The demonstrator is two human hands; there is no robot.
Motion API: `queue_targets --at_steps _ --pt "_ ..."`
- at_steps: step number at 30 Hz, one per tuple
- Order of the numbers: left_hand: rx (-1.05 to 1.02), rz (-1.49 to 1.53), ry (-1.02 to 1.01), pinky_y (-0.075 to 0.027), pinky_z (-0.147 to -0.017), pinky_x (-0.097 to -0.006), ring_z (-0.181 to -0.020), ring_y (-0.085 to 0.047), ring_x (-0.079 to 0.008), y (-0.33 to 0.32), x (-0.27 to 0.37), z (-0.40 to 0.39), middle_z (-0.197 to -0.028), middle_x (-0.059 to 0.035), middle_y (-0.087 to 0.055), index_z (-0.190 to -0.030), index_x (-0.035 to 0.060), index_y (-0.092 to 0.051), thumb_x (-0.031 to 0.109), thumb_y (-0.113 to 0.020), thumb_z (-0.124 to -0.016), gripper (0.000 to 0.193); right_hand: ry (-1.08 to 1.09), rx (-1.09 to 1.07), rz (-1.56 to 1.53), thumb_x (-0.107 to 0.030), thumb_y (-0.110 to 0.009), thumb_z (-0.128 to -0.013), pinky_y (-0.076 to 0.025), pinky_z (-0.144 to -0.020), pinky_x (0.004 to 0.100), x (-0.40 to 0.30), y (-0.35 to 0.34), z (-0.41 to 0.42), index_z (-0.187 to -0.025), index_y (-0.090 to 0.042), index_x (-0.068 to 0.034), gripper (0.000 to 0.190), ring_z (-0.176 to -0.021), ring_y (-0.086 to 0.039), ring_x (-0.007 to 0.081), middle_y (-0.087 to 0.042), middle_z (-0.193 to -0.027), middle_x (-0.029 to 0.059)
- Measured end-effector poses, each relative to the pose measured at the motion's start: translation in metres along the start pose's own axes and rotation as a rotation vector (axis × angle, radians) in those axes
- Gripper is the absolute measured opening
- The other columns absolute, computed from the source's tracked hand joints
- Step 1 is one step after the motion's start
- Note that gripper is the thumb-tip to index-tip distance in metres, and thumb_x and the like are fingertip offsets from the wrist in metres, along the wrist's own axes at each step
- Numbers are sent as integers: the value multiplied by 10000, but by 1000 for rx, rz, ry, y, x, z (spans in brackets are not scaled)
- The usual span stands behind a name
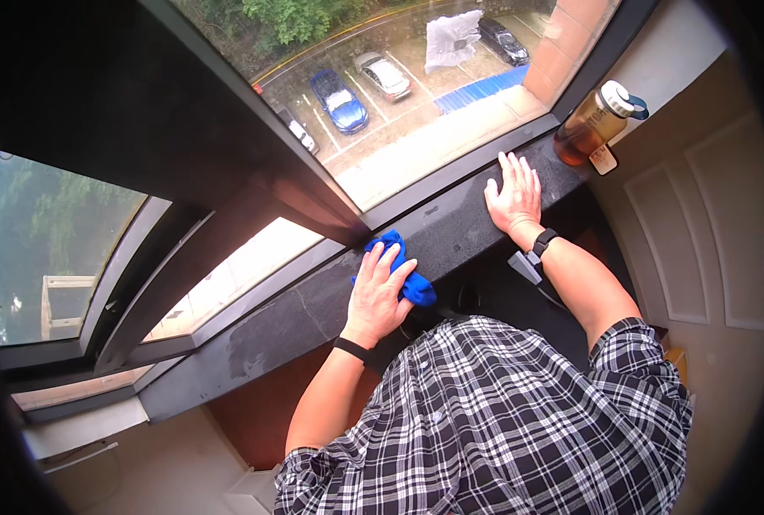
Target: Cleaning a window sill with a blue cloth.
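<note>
My left hand [376,297] presses a crumpled blue cloth [418,289] onto a dark stone windowsill [311,302], with the fingers spread over its top. Parts of the cloth are hidden under the palm. Farther right, my right hand [515,196] rests palm down on the same sill, its fingers a little apart and nothing in it. Damp-looking darker patches mark the stone, the largest left of the cloth. Beyond my right hand, a clear bottle [581,129] of brown liquid with a white lid stands at the sill's right end.
A dark window frame [459,168] runs along the back of the sill, and a thick post [317,206] meets it near the cloth. A small card or tag [604,159] that bears writing is beside the bottle. Below my right wrist is a small grey device [524,267] with a cable.
</note>
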State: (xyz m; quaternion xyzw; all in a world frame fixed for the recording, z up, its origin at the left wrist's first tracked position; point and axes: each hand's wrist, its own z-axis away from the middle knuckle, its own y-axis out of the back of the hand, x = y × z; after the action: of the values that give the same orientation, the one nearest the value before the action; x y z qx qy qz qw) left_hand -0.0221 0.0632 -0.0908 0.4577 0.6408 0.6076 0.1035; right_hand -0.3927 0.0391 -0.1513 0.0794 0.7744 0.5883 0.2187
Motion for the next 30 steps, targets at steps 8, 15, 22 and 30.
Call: queue_targets --at_steps 8,15,22,30 --pt "215 281 248 -363 -1351 -595 -1597 -470 -515 -27 -1 -27 -1651 -241 -597 -1380 93 -794 239 -772 -1031 380 52 12 -28 -407 -673 -1042 -209 -1403 615 -38 -1 17 -1731 -470 -92 784 -1680 -371 423 -471 -1784 188" --pt "448 310 208 -544 -1098 -460 -1258 -696 -389 65 36 -79 -1307 -159 -775 -1319 62 -817 209 -725 -1080 295 62 -34 -81 -401 -686 -1050 -177 -1410 622 -64 13 23 -1731 -465 -75 787 -1699 -329 441 -456 -1790 210" --pt "679 821 63 -581 -1068 -314 -1125 -737 -134 107 43 -110 -1332 -100 -790 -1483 -60 -652 45 -615 -1193 310 129 -38 -165 -403 -730 -1010 -159 -1400 680 -82 16 30 -1599 -629 -135 655 -1697 -335 428 -474 -1771 195" --pt "323 -164 223 -590 -1076 -488 -1177 -728 -395 77 -8 -60 -1255 -152 -787 -1353 68 -772 14 -718 -900 459 179 -1 -281 -383 -761 -978 -162 -1398 689 -100 29 31 -1501 -704 -153 574 -1682 -359 415 -521 -1726 180"
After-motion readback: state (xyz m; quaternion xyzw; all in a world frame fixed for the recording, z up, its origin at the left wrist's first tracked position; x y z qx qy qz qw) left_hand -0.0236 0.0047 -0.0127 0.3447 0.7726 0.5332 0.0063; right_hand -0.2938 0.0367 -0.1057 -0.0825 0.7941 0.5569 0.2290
